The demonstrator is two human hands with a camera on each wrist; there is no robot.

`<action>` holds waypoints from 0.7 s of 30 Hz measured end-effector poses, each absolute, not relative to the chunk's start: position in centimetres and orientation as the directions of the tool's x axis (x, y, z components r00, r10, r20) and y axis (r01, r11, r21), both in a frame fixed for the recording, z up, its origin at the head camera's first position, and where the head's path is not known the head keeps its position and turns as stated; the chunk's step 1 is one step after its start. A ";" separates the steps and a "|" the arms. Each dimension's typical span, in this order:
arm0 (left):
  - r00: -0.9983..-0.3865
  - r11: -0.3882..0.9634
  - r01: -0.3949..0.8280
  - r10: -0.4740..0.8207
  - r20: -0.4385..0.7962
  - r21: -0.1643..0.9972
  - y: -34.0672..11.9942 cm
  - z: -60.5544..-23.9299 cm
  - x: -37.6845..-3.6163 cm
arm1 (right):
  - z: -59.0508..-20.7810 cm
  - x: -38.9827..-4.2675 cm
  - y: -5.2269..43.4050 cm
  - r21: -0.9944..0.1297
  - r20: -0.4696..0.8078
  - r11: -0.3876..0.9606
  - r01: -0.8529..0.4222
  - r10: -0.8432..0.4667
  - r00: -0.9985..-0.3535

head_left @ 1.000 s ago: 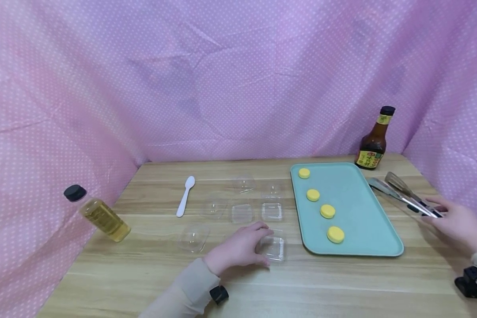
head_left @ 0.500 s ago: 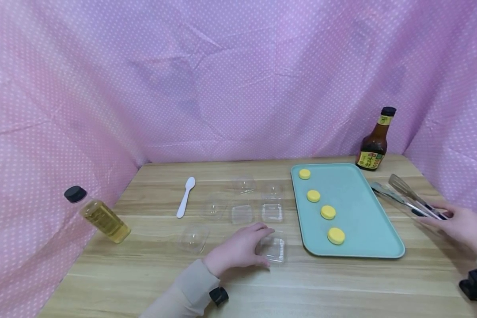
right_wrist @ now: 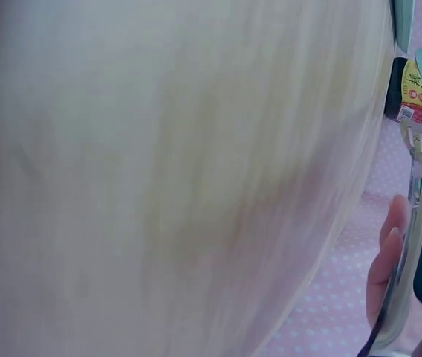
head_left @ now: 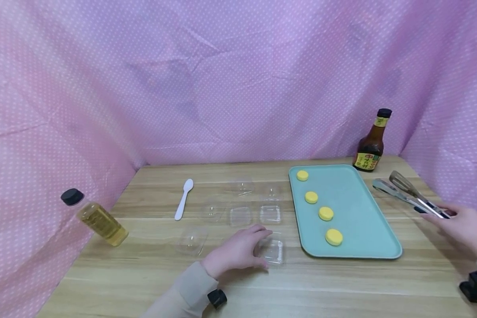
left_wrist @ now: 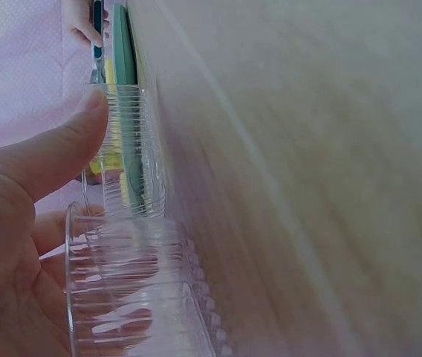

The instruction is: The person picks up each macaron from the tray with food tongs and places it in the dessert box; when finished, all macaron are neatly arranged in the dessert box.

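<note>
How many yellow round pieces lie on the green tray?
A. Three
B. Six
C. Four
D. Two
C. The head view shows four yellow round pieces lying in a slanted row along the left part of the green tray, from the far corner toward the near edge.

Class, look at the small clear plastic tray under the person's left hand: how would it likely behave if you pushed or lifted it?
The clear plastic tray looks thin-walled and ribbed, so probably very light and somewhat flexible under the left hand. Sitting on the smooth wooden table, it would likely slide easily. Squeezed hard, it may buckle or crack.
</note>
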State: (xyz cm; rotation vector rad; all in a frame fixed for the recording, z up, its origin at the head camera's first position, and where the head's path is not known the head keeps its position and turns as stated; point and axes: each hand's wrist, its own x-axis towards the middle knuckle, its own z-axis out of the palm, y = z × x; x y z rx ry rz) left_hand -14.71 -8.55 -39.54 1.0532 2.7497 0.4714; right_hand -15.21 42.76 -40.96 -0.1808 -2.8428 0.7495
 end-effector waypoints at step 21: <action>-0.744 0.700 0.612 0.668 -0.033 0.369 -8.5 -39.4 -14.6 | -40.2 -15.2 40.6 -0.463 0.311 0.881 -0.095 0.062 -0.948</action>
